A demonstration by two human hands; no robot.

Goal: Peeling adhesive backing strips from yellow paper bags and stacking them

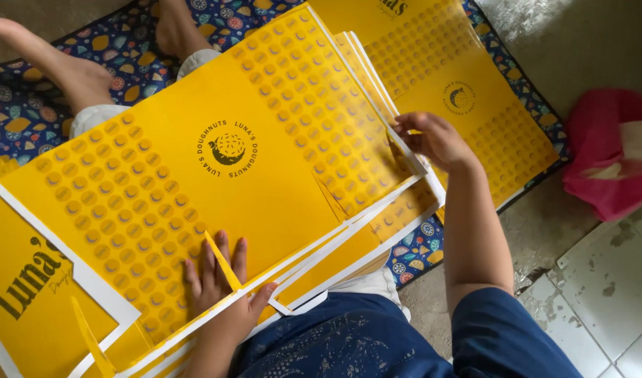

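A large yellow printed cardboard sheet (195, 182), a flat box blank with white edges, dotted panels and a round dark emblem, lies across my lap on top of several more like it. My left hand (219, 287) rests flat on its near edge, fingers spread beside a raised yellow tab. My right hand (436, 140) pinches the sheet's far right white edge. Another yellow sheet (475, 105) lies beyond on the mat.
A dark blue patterned mat (48, 91) covers the floor under the sheets. Bare feet (76, 73) show at the top left. A pink cloth bundle (608, 154) sits on the grey floor at right, with white tiles (608, 287) below it.
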